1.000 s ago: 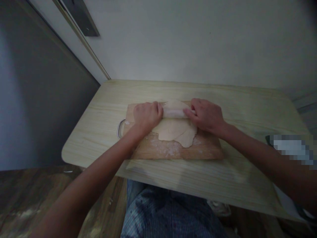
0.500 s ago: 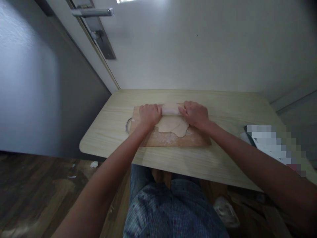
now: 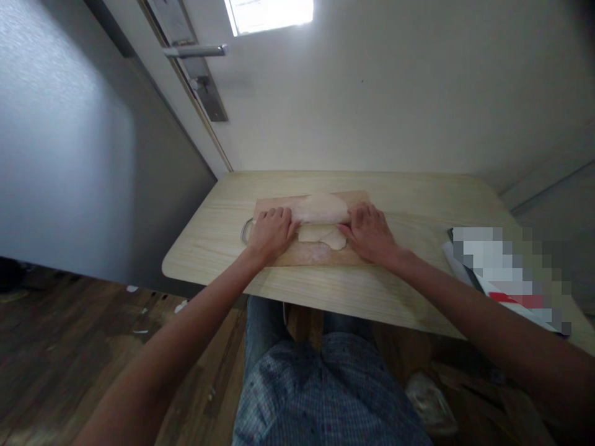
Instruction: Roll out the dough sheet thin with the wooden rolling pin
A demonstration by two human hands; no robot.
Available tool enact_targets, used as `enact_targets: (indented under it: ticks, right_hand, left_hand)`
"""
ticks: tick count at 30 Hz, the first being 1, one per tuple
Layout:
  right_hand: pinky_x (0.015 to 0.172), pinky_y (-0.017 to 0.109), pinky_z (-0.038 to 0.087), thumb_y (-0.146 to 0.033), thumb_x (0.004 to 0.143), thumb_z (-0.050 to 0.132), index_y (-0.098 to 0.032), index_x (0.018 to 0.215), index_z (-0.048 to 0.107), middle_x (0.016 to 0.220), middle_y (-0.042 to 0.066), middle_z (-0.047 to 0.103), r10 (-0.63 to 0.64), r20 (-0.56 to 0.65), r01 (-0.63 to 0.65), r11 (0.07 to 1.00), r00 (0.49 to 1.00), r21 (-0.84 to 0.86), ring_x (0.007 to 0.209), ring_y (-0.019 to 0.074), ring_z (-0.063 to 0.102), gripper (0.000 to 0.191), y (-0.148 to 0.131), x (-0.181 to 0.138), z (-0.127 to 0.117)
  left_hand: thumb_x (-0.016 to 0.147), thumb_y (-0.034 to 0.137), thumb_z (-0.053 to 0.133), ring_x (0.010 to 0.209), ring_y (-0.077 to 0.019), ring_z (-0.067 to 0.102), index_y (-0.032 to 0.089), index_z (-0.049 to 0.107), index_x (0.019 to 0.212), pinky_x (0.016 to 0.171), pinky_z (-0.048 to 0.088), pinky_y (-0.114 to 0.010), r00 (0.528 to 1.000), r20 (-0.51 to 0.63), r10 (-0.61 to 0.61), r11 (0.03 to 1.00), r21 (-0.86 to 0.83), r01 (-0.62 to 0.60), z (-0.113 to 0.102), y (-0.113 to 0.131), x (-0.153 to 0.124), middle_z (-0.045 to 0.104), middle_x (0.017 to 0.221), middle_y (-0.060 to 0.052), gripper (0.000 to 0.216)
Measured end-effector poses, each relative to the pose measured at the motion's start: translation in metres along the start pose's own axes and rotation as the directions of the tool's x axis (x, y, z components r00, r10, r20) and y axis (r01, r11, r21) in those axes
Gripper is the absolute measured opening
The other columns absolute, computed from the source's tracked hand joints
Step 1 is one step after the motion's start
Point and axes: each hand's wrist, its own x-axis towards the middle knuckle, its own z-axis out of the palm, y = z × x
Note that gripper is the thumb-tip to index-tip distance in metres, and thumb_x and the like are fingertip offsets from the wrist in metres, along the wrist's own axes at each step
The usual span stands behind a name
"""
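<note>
On the board, left hand and right hand curl their fingers over the rolling pin, now nearer 6 o'clock; less dough lies flat.

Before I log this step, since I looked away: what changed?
The left hand and right hand rolled the dough roll toward the person, winding up more sheet; less flat dough shows on the cutting board. Both hands stayed on the roll's ends.

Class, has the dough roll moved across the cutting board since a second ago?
Yes: the dough roll has come toward the cutting board's near edge, covering more flat dough.
</note>
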Motion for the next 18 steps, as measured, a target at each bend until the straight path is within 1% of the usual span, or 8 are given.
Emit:
enact_targets:
  ticks: [3, 8, 10, 13, 16, 18]
  right_hand:
    - [0.081, 0.042, 0.032, -0.041, 0.091, 0.026, -0.009, 0.104, 0.049, 0.107, 0.019, 0.052, 0.010, -0.020, -0.010, 1.000, 1.000, -0.002, 0.099, 0.0300, 0.043, 0.042, 0.000, 0.001, 0.002]
    - [0.085, 0.043, 0.030, -0.047, 0.090, 0.025, -0.006, 0.101, 0.051, 0.099, 0.018, 0.054, 0.033, -0.032, -0.034, 0.999, 0.999, -0.029, 0.095, 0.0298, 0.045, 0.050, -0.001, 0.013, 0.003]
    - [0.083, 0.044, 0.031, -0.049, 0.090, 0.024, -0.007, 0.101, 0.051, 0.099, 0.019, 0.054, 0.060, -0.044, -0.061, 0.998, 0.997, -0.013, 0.096, 0.0306, 0.045, 0.052, -0.001, 0.020, 0.003]
    - [0.077, 0.041, 0.033, -0.050, 0.089, 0.022, -0.008, 0.100, 0.052, 0.099, 0.019, 0.055, 0.074, -0.047, -0.074, 0.997, 0.996, 0.004, 0.096, 0.0305, 0.046, 0.053, 0.000, 0.030, 0.002]
    - [0.073, 0.038, 0.034, -0.051, 0.090, 0.020, -0.010, 0.096, 0.054, 0.096, 0.018, 0.057, 0.059, -0.012, -0.058, 0.998, 0.998, 0.016, 0.092, 0.0284, 0.048, 0.054, 0.003, 0.040, 0.002]
    - [0.068, 0.035, 0.035, -0.052, 0.089, 0.021, -0.010, 0.095, 0.055, 0.092, 0.017, 0.058, 0.072, 0.025, -0.073, 0.997, 0.997, 0.017, 0.087, 0.0268, 0.051, 0.054, 0.005, 0.047, 0.001]
  left_hand:
    - [0.093, 0.041, 0.022, 0.092, -0.0271, 0.054, 0.013, 0.051, 0.099, 0.077, 0.035, -0.037, 1.000, -0.014, -0.016, 1.000, 0.014, 0.017, 0.002, 0.001, -0.001, 0.060, 0.098, -0.013, 0.041]
    - [0.093, 0.040, 0.019, 0.087, -0.0268, 0.056, 0.013, 0.056, 0.093, 0.073, 0.037, -0.036, 0.997, -0.016, -0.072, 0.997, -0.023, 0.071, 0.004, 0.004, 0.006, 0.063, 0.091, -0.013, 0.046]
    - [0.093, 0.039, 0.016, 0.085, -0.0259, 0.058, 0.013, 0.058, 0.089, 0.071, 0.038, -0.036, 0.994, 0.005, -0.107, 0.993, -0.054, 0.107, 0.004, 0.004, 0.011, 0.065, 0.088, -0.013, 0.050]
    - [0.093, 0.039, 0.013, 0.078, -0.0248, 0.061, 0.013, 0.062, 0.085, 0.067, 0.039, -0.035, 0.983, 0.053, -0.174, 0.981, -0.082, 0.178, 0.005, 0.004, 0.022, 0.067, 0.083, -0.013, 0.056]
    - [0.092, 0.039, 0.013, 0.075, -0.0245, 0.062, 0.010, 0.066, 0.084, 0.065, 0.040, -0.034, 0.962, 0.100, -0.254, 0.961, -0.084, 0.263, 0.007, 0.003, 0.032, 0.067, 0.081, -0.015, 0.061]
    - [0.091, 0.039, 0.014, 0.077, -0.0253, 0.062, 0.008, 0.067, 0.085, 0.066, 0.041, -0.034, 0.951, 0.114, -0.287, 0.950, -0.090, 0.298, 0.009, 0.002, 0.038, 0.067, 0.082, -0.017, 0.062]
